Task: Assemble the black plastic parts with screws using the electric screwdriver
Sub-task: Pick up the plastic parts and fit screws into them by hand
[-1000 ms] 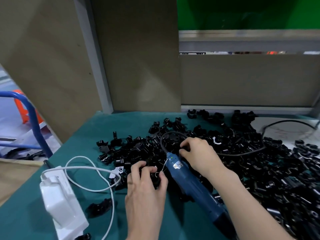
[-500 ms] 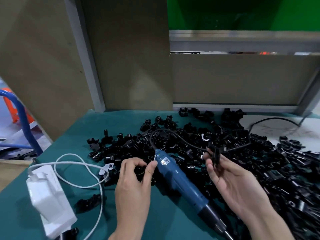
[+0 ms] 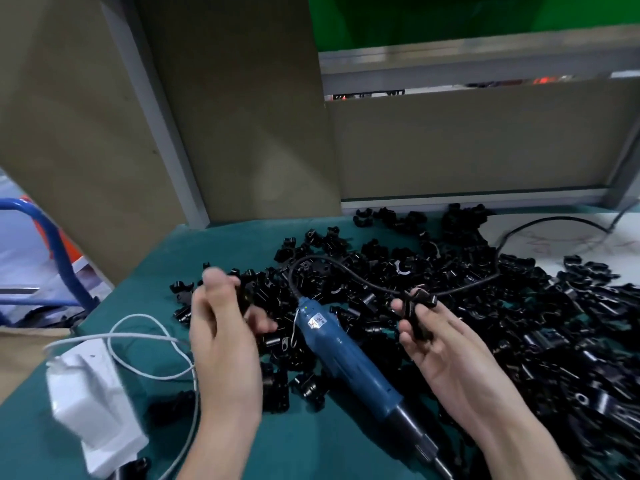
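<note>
— Where are our hands just now?
— Our left grip (image 3: 221, 327) is lifted at the near edge of the heap of black plastic parts (image 3: 519, 323). The thumb and curled fingers pinch a small black part (image 3: 243, 296), but motion blur hides its shape from us.
— And the other?
— Our right grip (image 3: 446, 348) is turned palm up. Thumb and fingertips pinch a black clamp piece (image 3: 415, 315), which stands roughly upright just above the heap.
— Where do we see the driver?
— The blue electric screwdriver (image 3: 343, 355) lies free on the green surface (image 3: 242, 237) between our two hands, dark nose end toward us. Its black cable (image 3: 291, 275) loops from the far end over the heap and off to the right.
— Anything else near us?
— At our left, a white adapter box (image 3: 93, 393) sits on the surface, and its white cord (image 3: 145, 341) curls beside the left wrist. A blue tube frame (image 3: 59, 261) stands beyond the surface's left edge.
</note>
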### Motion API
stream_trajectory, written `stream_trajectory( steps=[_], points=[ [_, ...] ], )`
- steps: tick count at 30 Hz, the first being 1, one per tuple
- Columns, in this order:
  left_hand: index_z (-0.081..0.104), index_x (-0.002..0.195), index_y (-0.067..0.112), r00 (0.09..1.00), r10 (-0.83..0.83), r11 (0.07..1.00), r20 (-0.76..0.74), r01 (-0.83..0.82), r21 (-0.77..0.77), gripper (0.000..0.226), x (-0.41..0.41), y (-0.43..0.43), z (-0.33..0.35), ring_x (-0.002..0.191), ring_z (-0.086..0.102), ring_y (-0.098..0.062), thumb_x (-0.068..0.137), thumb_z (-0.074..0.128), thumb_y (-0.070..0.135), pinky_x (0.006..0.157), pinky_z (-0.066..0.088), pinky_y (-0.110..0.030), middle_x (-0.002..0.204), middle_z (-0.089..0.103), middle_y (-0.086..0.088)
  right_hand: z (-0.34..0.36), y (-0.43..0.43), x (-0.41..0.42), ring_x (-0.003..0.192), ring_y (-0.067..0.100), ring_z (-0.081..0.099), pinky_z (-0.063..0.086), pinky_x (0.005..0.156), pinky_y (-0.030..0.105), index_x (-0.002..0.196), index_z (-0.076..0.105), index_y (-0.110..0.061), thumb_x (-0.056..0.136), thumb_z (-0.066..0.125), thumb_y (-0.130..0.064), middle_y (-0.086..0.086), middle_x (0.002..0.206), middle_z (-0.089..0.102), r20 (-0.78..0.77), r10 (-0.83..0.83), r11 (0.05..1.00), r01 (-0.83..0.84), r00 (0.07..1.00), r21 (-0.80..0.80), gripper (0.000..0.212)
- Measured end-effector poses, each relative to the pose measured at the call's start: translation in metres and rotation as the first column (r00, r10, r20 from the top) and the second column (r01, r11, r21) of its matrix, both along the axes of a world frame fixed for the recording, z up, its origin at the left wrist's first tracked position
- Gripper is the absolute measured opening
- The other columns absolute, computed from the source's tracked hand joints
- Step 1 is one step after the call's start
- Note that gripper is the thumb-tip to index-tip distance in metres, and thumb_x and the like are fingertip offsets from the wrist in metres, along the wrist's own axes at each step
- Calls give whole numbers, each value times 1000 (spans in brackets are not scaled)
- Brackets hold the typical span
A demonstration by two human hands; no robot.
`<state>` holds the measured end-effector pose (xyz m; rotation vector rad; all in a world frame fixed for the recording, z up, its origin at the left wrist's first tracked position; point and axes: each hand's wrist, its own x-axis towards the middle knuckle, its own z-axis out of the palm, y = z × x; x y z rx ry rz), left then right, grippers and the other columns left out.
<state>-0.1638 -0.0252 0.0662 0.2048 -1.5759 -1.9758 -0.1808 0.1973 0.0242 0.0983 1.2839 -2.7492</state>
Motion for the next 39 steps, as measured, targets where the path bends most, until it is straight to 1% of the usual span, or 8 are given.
stream_trajectory(
  steps=[3,8,15,21,25,32,35,39],
  points=[
    [55,93,19,970,-243,940,-9,237,245,48,-14,17,19,52,50,-7,87,51,66,56,54,-27,58,47,12,-1,-1,1,82,14,73,60,71,23,111,77,-10,85,70,-12,14,123,74,-5,-22,1000,22,1000,-5,27],
    [68,103,15,866,-464,868,184,404,288,26,-21,47,3,54,52,-6,97,57,37,49,47,-20,61,57,8,-4,-2,1,81,15,73,60,70,23,108,78,-16,84,70,-9,15,121,74,-25,-46,999,46,999,-9,26],
    [76,111,8,700,-692,688,173,568,452,26,-13,42,-13,75,66,-13,89,63,0,72,59,-23,81,67,-5,0,-4,0,92,16,74,60,75,24,118,77,-24,92,60,-31,14,126,73,-90,-11,996,19,996,86,33],
    [71,118,8,698,-711,654,81,614,442,41,-14,30,-8,83,71,-17,77,69,5,74,58,-21,92,72,-15,-2,-7,2,102,20,73,59,80,24,133,65,-43,75,82,-26,13,123,73,-134,-37,986,58,990,156,63],
    [70,119,7,709,-702,664,73,613,429,42,-16,35,-12,88,72,-19,78,73,15,74,59,-24,99,74,-14,-4,-13,0,96,14,69,58,78,23,127,72,-32,49,102,-43,11,117,71,-124,-43,977,68,991,203,84],
    [75,108,30,752,-624,778,210,622,85,27,-15,48,-19,81,69,-9,83,68,38,70,53,-20,96,75,2,-6,-22,1,90,15,67,57,78,22,123,75,-24,68,93,-38,9,118,75,-158,32,975,4,987,224,59],
    [72,105,46,779,-562,754,278,621,-215,22,-13,53,-24,72,62,0,94,67,28,67,49,-14,97,65,11,-7,-25,2,83,13,67,57,75,21,119,77,-19,78,76,-26,13,112,77,-155,31,981,0,987,193,42],
    [62,111,51,856,-413,673,312,517,-529,24,-12,54,-27,86,57,2,96,65,33,77,45,-12,102,49,27,-5,-22,3,90,17,70,59,77,22,119,77,-16,77,74,-25,16,113,76,-128,43,982,-18,991,190,42]
  ],
)
